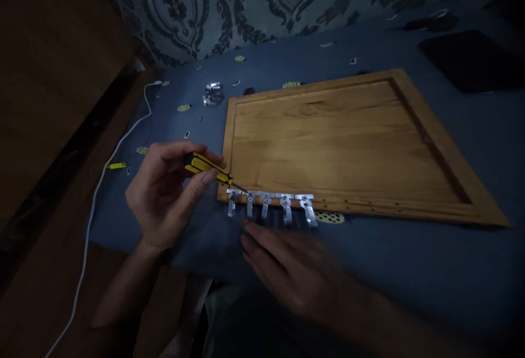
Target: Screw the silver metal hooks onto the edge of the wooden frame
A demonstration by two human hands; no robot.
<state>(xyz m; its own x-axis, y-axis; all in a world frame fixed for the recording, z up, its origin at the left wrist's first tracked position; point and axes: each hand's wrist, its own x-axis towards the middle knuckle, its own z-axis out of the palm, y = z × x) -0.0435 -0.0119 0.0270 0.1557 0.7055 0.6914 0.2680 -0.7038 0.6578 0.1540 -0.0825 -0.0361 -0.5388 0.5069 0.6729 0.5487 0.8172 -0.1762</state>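
Observation:
My left hand (166,194) is closed round the handle of a yellow and black screwdriver (209,169). Its tip meets a metal hook (250,199), second from the left in a row of several silvery hooks along the near edge of a wooden board (320,139). The rightmost hook (307,205) sits slightly tilted on that edge. Just below the row, my right hand (293,268) is a little blurred, its fingers stretched toward the second hook. Whether a fingertip touches the hook I cannot tell.
More metal hooks (212,94) lie in a small pile beyond the board's left corner. A white cable (117,147) runs down the left side past a yellow object (116,165). A dark flat object (471,60) lies at the far right on the blue patterned cloth (410,259).

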